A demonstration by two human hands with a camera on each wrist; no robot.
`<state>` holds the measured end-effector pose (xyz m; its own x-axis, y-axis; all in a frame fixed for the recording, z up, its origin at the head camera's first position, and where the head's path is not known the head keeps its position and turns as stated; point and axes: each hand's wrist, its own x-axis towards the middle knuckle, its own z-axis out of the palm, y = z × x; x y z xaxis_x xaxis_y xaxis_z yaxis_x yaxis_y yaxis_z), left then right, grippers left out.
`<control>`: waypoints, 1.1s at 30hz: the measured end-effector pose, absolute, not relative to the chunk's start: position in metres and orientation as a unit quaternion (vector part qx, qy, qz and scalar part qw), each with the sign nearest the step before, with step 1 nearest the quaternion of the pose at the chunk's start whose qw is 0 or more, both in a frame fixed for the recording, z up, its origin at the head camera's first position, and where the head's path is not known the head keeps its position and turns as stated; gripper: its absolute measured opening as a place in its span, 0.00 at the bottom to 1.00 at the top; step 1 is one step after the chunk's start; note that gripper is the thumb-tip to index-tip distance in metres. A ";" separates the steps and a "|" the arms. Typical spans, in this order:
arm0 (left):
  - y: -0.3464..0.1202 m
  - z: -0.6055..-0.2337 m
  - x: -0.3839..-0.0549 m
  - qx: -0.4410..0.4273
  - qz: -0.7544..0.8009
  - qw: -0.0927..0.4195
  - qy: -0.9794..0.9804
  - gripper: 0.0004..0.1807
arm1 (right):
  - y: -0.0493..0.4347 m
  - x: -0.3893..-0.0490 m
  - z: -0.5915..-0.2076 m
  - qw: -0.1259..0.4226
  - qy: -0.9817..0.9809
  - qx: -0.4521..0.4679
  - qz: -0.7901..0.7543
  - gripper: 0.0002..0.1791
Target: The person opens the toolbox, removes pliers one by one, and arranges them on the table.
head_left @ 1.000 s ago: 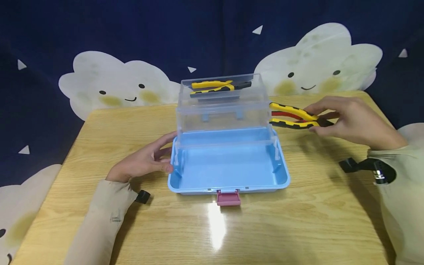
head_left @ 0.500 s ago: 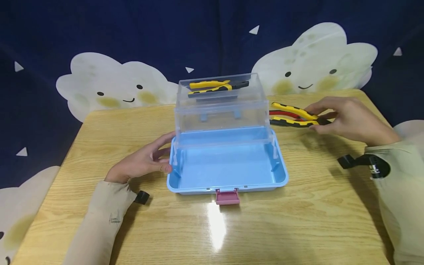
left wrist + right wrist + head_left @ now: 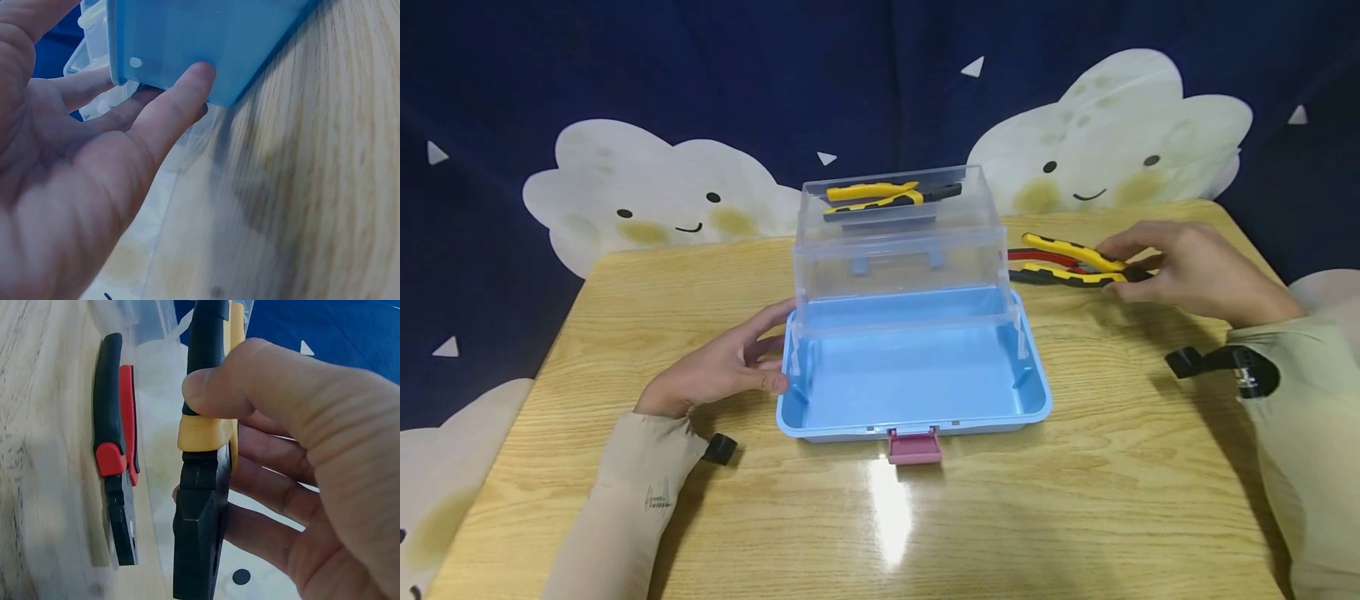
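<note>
My right hand (image 3: pixel 1195 271) pinches a pair of yellow-and-black pliers (image 3: pixel 1067 248) near the pivot, its handles pointing left. In the right wrist view, thumb and fingers grip those pliers (image 3: pixel 203 525), with the dark nose downward. Red-handled pliers (image 3: pixel 109 406) lie on the table beside them, partly hidden in the head view. My left hand (image 3: pixel 718 367) touches the left side of a light blue toolbox (image 3: pixel 917 375), fingers fairly straight; in the left wrist view, a fingertip rests against the blue side wall (image 3: pixel 169 37).
Clear tiered trays (image 3: pixel 902 271) stand raised over the toolbox's back half. Another pair of yellow-and-black pliers (image 3: pixel 872 192) lies in the top tray. A pink latch (image 3: pixel 914 448) hangs at the box's front. Behind the wooden table (image 3: pixel 1037 517) is a dark blue cloud-patterned cloth (image 3: pixel 760 67).
The yellow-and-black pliers in my right hand have shifted slightly right, away from the trays. More of the red-handled pliers shows now. My left hand stays at the toolbox's side.
</note>
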<state>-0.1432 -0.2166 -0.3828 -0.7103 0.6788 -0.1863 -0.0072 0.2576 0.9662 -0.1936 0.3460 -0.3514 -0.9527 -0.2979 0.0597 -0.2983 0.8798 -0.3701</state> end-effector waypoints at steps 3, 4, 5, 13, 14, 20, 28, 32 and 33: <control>-0.217 -0.383 -0.143 0.229 0.565 0.302 0.733 0.57 | 0.346 -0.196 -0.353 -0.005 -0.969 0.151 0.194 0.31; -0.217 -0.383 -0.143 0.229 0.565 0.301 0.733 0.57 | 0.346 -0.196 -0.354 -0.007 -0.970 0.150 0.193 0.31; -0.217 -0.383 -0.143 0.229 0.565 0.301 0.733 0.57 | 0.347 -0.197 -0.355 -0.008 -0.970 0.151 0.192 0.31; -0.217 -0.383 -0.142 0.233 0.566 0.301 0.731 0.57 | 0.346 -0.200 -0.360 -0.036 -0.972 0.147 0.182 0.32; -0.217 -0.383 -0.142 0.233 0.568 0.301 0.730 0.57 | 0.346 -0.200 -0.361 -0.038 -0.973 0.146 0.177 0.32; -0.216 -0.382 -0.142 0.229 0.569 0.304 0.729 0.57 | 0.343 -0.201 -0.366 -0.039 -0.977 0.142 0.155 0.32; -0.217 -0.383 -0.142 0.223 0.558 0.298 0.741 0.57 | 0.339 -0.202 -0.370 -0.063 -0.975 0.148 0.153 0.33; -0.217 -0.383 -0.142 0.222 0.561 0.299 0.739 0.57 | 0.337 -0.202 -0.371 -0.067 -0.974 0.158 0.151 0.33; -0.217 -0.383 -0.142 0.223 0.561 0.299 0.738 0.57 | 0.336 -0.202 -0.371 -0.068 -0.973 0.160 0.151 0.33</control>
<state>-0.1424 -0.2170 -0.3832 -0.7211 0.6660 -0.1910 -0.0059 0.2698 0.9629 -0.2018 0.3364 -0.3711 -0.9394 -0.3322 -0.0843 -0.2909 0.9028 -0.3167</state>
